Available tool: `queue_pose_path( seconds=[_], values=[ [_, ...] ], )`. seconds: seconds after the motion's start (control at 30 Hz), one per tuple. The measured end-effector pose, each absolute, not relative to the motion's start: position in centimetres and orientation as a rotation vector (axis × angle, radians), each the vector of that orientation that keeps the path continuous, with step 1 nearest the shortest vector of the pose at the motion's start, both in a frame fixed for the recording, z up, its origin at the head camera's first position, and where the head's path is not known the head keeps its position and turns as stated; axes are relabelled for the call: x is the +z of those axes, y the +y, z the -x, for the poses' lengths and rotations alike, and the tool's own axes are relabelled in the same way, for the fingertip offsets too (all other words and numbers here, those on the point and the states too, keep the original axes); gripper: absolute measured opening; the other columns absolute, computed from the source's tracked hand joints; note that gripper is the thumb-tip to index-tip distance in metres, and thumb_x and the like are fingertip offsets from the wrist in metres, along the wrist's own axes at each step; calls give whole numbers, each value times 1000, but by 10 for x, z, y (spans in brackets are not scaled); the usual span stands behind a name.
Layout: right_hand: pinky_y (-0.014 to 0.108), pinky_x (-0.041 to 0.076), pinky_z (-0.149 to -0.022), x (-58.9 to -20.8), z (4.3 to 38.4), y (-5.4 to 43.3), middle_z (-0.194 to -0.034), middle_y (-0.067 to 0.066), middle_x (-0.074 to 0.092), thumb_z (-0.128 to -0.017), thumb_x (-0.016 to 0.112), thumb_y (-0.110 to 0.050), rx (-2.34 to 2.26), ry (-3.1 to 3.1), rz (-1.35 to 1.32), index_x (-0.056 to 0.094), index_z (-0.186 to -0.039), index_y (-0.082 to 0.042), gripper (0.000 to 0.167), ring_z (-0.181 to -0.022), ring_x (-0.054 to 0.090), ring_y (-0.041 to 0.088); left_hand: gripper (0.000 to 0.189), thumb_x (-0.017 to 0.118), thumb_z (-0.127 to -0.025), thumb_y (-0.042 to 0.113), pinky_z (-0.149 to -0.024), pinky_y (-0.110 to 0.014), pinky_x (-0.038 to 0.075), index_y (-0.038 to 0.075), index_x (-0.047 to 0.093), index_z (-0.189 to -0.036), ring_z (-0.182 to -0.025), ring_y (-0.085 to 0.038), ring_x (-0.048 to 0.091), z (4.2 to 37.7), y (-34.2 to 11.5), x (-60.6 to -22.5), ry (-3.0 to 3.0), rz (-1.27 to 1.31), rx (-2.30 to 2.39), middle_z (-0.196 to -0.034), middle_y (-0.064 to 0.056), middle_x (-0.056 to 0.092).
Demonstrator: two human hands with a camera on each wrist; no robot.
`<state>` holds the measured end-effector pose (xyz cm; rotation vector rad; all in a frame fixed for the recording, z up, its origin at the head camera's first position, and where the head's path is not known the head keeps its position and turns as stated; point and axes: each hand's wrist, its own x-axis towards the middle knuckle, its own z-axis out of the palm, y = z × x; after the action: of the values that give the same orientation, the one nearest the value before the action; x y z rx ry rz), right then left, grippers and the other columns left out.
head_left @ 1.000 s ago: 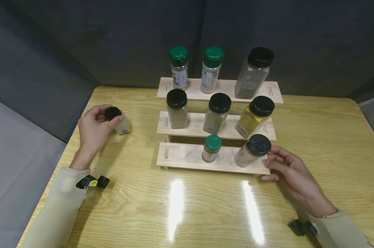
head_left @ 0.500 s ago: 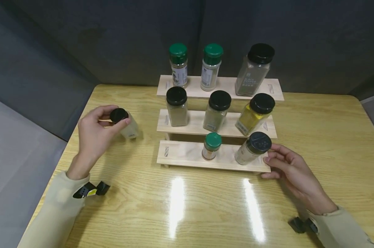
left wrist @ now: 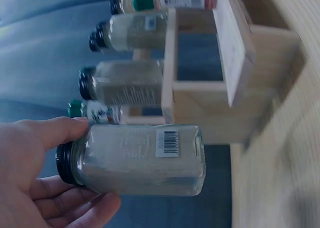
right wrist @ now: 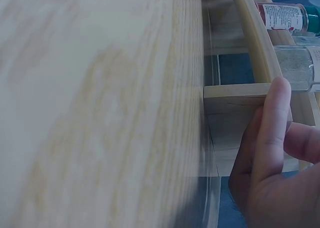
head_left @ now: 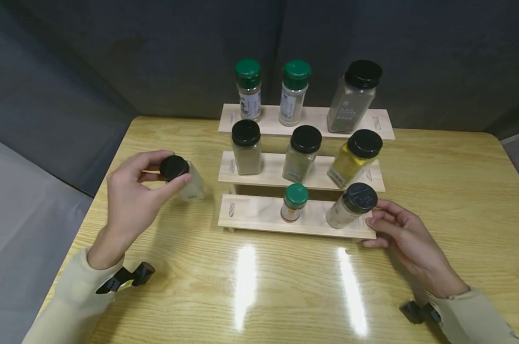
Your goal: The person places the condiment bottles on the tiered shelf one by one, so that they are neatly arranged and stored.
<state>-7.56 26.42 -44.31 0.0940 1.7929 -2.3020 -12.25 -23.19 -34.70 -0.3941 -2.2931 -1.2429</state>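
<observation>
My left hand (head_left: 134,191) holds a clear square spice jar (head_left: 192,185) with a black lid, thumb on one side and fingers on the other near the lid. In the left wrist view a barcode sticker shows on this jar (left wrist: 140,160), and its base is off the table. The jar is left of a three-tier wooden spice rack (head_left: 252,215). At the right end of the rack's lowest shelf, my right hand (head_left: 407,243) grips the edge; in the right wrist view its fingertips touch the shelf end (right wrist: 240,91).
Two green-lidded shakers (head_left: 292,100) and a black pepper jar (head_left: 349,107) stand on the top shelf. Three black-lidded jars (head_left: 300,160) fill the middle one. The bottom shelf bears a small green-lidded bottle (head_left: 292,205) and a dark-capped shaker (head_left: 343,215). Dark partitions (head_left: 190,57) rise behind the table (head_left: 190,286).
My left hand has carried the spice jar to the right and a little toward me, nearer the rack. The right hand has stayed on the rack's end.
</observation>
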Motion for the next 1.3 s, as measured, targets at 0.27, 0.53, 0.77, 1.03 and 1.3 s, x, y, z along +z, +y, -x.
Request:
queue_pose_path(
  seconds=[0.27,0.53,0.77,1.03,1.3],
  values=[
    [37,71,-73,-443,76,264,-109,7,65,-107,54,17,-2297,1797,-107,68,-128,-14,40,-96,68,15,49,98,-74,-4,-80,-12,59,-6,79,-118,-97,-13,71,112,-213,-337,-2266,549,-1214,-108,-14,79],
    [37,71,-72,-442,76,263,-109,7,65,-107,54,16,-2290,1812,-115,70,-128,-14,40,-95,68,15,49,99,-72,-3,-80,-13,60,-3,79,-117,-94,-26,74,110,-198,-334,-2261,704,-1203,-105,-11,79],
    [36,71,-72,-441,76,263,-108,7,66,-107,55,16,-2284,1818,-114,69,-127,-14,40,-94,68,15,48,101,-75,3,-80,-16,63,-3,78,-117,-97,-23,74,110,-182,-335,-2264,810,-1212,-108,-11,78],
    [36,71,-72,-442,76,263,-107,6,66,-107,55,15,-2280,1823,-117,69,-127,-14,39,-94,67,14,49,101,-77,7,-79,-22,67,-5,77,-118,-95,-19,75,110,-164,-341,-2280,895,-1267,-108,-10,77],
    [36,71,-73,-442,76,264,-109,7,66,-108,56,14,-2279,1816,-107,69,-129,-14,38,-95,68,14,49,100,-78,4,-77,-28,69,-6,76,-119,-97,-22,75,113,-151,-349,-2290,941,-1324,-109,-11,78]
  ],
)
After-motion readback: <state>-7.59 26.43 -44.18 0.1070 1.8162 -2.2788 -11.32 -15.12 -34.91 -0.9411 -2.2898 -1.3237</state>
